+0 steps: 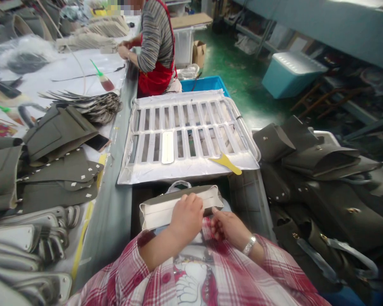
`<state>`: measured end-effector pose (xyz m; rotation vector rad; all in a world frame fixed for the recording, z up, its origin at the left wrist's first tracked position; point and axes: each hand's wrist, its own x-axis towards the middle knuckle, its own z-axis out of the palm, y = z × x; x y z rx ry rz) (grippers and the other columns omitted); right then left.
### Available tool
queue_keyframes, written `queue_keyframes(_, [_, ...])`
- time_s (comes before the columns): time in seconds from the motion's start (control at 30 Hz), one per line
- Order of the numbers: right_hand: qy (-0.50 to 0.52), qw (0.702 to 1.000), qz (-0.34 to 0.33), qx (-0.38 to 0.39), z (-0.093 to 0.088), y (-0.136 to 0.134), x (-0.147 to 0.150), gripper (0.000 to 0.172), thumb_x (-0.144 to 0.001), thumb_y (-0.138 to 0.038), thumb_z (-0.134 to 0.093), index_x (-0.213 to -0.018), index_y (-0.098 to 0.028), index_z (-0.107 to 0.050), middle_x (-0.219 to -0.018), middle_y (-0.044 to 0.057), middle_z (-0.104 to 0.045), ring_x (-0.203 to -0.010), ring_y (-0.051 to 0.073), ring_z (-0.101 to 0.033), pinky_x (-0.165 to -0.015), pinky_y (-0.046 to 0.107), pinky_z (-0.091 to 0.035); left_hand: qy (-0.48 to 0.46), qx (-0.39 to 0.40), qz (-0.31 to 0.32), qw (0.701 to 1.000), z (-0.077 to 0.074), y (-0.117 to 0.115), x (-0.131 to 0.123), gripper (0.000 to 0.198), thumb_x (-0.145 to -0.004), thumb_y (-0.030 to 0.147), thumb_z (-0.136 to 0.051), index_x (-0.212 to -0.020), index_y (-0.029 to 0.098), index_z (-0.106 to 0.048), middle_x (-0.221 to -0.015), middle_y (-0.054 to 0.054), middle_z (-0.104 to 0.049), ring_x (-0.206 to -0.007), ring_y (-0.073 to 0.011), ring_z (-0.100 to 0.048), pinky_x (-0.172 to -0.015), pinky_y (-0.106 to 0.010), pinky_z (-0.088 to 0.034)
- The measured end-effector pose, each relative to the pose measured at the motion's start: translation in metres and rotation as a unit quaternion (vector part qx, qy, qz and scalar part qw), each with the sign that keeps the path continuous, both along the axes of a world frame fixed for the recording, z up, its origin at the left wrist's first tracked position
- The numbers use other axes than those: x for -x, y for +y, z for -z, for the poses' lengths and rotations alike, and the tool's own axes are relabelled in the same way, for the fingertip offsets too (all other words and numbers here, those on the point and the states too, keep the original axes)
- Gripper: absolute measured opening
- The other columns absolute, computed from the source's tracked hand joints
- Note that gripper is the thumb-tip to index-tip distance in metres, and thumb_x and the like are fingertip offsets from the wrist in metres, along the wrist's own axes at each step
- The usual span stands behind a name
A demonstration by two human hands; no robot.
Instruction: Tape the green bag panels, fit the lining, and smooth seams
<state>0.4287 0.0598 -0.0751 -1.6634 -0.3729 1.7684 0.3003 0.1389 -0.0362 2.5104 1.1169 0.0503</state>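
Note:
On my lap lies a dark olive handbag [159, 212], its pale inner side showing and a wrapped handle at its far side. My left hand [187, 214] is closed over the bag's middle, fingers curled onto the pale part. At the right end of the bag, my right hand [226, 225] has its fingers curled and the thumb against the near edge; part of that grip is hidden. Just beyond stands a white slatted crate [153, 172], bearing a white oblong strip [167, 147] and a yellow flat tool [228, 163].
Olive bag pieces [59, 131] and stacked handle-like parts [15, 236] cover the left table. Finished-looking bags [335, 195] are heaped at right. Ahead, a co-worker in a red apron [156, 78] works at the table. A teal box [290, 76] stands on the green floor.

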Motion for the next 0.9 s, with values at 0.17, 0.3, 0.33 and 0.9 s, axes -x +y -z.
queue_keyframes(0.17, [0.063,0.996,0.045,0.041,-0.007,0.007,0.016,0.042,-0.088,-0.044,-0.045,-0.061,-0.013,-0.055,-0.054,0.007,-0.061,-0.038,0.011,-0.053,-0.039,0.021,-0.04,-0.02,0.036,0.017,0.999,-0.007,0.003,0.008,0.003,-0.082,0.015,-0.053,-0.083,0.018,-0.055,-0.095,-0.005,-0.053,-0.088,-0.0216,-0.049,-0.076,-0.034,-0.045])
queue_keyframes(0.3, [0.066,0.994,0.082,0.04,-0.011,0.009,0.025,0.041,-0.091,-0.037,-0.044,-0.062,-0.011,-0.057,-0.055,0.007,-0.063,-0.038,0.011,-0.054,-0.04,0.02,-0.042,-0.123,0.053,-0.015,0.991,-0.02,0.005,0.051,0.023,-0.077,0.013,-0.061,-0.099,0.017,-0.053,-0.11,-0.007,-0.049,-0.1,-0.0203,-0.047,-0.088,-0.033,-0.042])
queue_keyframes(0.33, [0.062,0.993,0.089,0.039,-0.011,0.009,0.027,0.041,-0.091,-0.036,-0.043,-0.063,-0.01,-0.058,-0.055,0.008,-0.063,-0.038,0.01,-0.054,-0.041,0.02,-0.042,-0.117,0.05,-0.021,0.992,-0.022,0.005,0.063,0.02,-0.078,0.015,-0.061,-0.097,0.017,-0.055,-0.105,-0.006,-0.051,-0.099,-0.0209,-0.048,-0.087,-0.034,-0.042])
queue_keyframes(0.9, [0.101,0.993,0.052,0.026,-0.015,0.02,0.072,0.04,-0.093,-0.035,-0.041,-0.074,-0.008,-0.064,-0.075,0.011,-0.069,-0.047,0.011,-0.06,-0.044,0.019,-0.04,0.018,-0.038,-0.047,0.998,-0.009,0.004,0.079,0.012,-0.083,0.019,-0.048,-0.073,0.017,-0.055,-0.082,-0.005,-0.055,-0.083,-0.0216,-0.05,-0.07,-0.034,-0.038])
